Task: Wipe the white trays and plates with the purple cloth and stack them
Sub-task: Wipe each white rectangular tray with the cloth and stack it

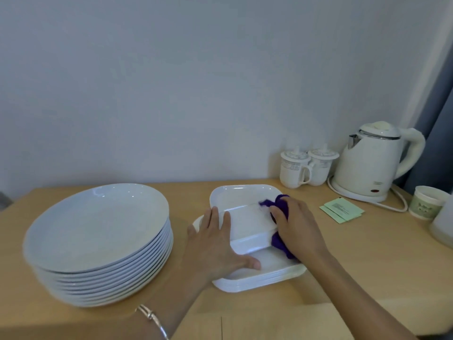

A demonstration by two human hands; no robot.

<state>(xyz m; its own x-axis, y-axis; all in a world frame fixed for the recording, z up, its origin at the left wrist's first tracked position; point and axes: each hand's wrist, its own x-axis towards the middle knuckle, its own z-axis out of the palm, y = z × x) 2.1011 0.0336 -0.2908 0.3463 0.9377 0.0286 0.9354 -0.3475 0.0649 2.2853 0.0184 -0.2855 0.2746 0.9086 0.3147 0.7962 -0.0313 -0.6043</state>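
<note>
The step in hand is the wiping of a tray, judging by how things lie. The person's right hand (297, 224) has its fingers curled round the bunched purple cloth (280, 203) and presses it onto the right part of the top tray (247, 224). Tufts of the cloth show both beyond the fingers and under the heel of the hand. The left hand (215, 244) lies on the tray's left edge with fingers straight and flat and the thumb spread toward the near rim; it steadies the tray and grasps nothing. This tray sits on the stack of white trays (264, 278) at the middle of the wooden table (343, 266). The wiped area is blurred, so it is hard to tell whether the top tray lies level or is tipped up on the ones below. The stack of round white plates (98, 231) stands just left of the trays, near the left hand but apart from it. The next move likely calls for carrying the cloth over the rest of the tray while the left hand holds it steady. After that the tray would need squaring on its pile.
</note>
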